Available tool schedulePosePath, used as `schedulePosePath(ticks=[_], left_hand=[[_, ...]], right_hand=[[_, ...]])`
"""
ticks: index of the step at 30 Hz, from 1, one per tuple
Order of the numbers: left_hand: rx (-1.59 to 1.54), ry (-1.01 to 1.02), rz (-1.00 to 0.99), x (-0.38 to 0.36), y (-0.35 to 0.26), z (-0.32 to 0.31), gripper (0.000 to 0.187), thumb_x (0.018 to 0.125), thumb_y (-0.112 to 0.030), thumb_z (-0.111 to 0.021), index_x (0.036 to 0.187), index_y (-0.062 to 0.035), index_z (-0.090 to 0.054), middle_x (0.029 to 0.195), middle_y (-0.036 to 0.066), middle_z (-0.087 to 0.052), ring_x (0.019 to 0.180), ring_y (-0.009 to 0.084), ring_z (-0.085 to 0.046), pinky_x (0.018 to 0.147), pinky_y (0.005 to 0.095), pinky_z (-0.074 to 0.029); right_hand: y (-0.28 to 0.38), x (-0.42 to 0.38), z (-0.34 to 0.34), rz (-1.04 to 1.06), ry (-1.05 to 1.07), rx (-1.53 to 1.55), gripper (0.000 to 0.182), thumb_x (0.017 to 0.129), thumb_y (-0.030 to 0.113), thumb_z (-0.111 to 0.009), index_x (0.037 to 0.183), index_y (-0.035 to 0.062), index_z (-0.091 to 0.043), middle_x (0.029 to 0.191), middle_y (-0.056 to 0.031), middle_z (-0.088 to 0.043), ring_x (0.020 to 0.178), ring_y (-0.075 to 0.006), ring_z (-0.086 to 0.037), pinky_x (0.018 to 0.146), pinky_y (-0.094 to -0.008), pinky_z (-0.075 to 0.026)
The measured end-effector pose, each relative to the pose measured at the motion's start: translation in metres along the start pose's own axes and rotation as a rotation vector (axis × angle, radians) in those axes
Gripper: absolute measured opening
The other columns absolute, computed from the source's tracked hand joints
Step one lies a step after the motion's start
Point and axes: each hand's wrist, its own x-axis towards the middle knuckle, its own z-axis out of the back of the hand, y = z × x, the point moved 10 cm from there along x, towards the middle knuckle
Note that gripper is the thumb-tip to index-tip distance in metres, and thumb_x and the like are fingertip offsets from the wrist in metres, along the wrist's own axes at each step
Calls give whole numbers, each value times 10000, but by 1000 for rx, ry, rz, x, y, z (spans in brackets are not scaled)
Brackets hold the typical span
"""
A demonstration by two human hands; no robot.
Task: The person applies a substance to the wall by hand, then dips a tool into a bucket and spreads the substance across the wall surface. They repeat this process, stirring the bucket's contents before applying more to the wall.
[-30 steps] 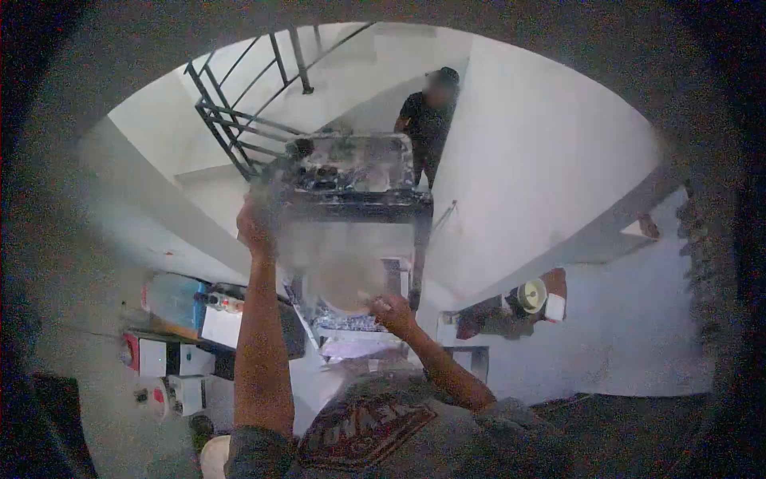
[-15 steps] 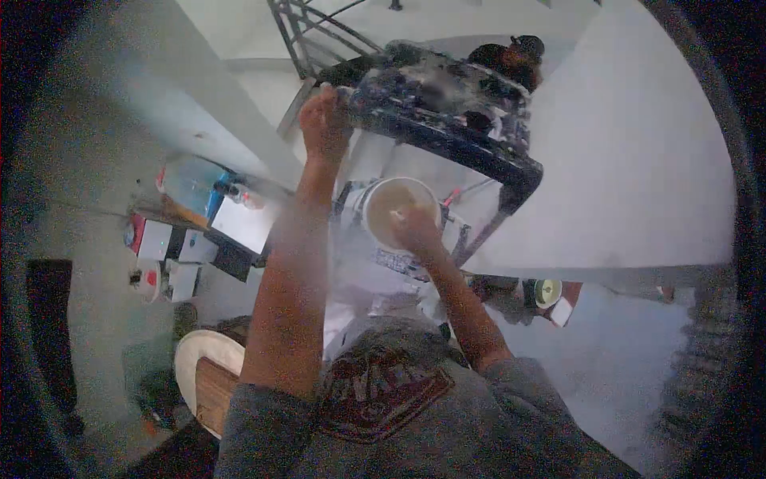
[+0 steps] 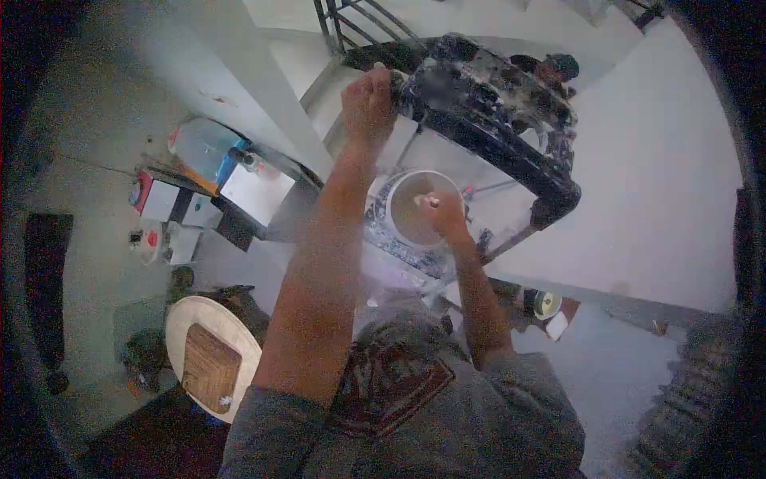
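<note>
My left hand (image 3: 367, 104) grips the near edge of a dark, paint-splattered platform (image 3: 511, 136) at the top of a ladder. Below the platform hangs a white bucket (image 3: 399, 182) with beige paste in it. My right hand (image 3: 444, 217) is over the bucket's right side, fingers closed on a small light tool whose tip points into the paste. I cannot make out what kind of tool it is. My grey printed shirt fills the bottom of the view.
Another person in dark clothes (image 3: 558, 68) stands beyond the platform. A stair railing (image 3: 359, 20) rises at the top. Far below lie white boxes (image 3: 255, 191), a blue container (image 3: 203, 148), a round white top with a wooden board (image 3: 209, 363) and a tape roll (image 3: 546, 303).
My head has tipped further down, so more floor shows. My left hand has kept its grip on the platform. My right hand has stayed at the bucket.
</note>
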Motion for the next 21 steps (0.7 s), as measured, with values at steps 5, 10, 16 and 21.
schedulePosePath(ticks=[5,10,16,21], left_hand=[[69,48,-34,7,-8,-2,576,975,-419,-344,640,4,-546,569,214,-505,539,390,-491,564,463,-389],[195,127,-173,4,-2,-13,176,748,-114,-639,813,-60,-484,616,143,-511,579,381,-526,526,454,-394],[287,76,-203,-1,-7,-10,228,875,-247,-478,813,-33,-523,662,193,-544,640,418,-543,575,479,-405],[139,-56,-123,-1,0,2,488,982,-364,-335,728,-13,-560,662,247,-538,686,464,-542,627,511,-400]], right_hand=[[13,-56,38,-203,-18,265,285,876,265,-595,903,-10,-664,748,-161,-663,699,-219,-661,631,-350,-511],[13,-95,32,-36,-315,218,203,899,229,-576,982,56,-644,739,-151,-665,617,-280,-661,562,-388,-512],[-17,-120,12,62,-543,370,127,871,166,-634,900,42,-629,634,-71,-600,521,-188,-596,495,-314,-477],[-31,-126,13,-286,-504,934,229,909,264,-605,850,44,-609,642,-34,-595,493,-113,-541,439,-283,-445]])
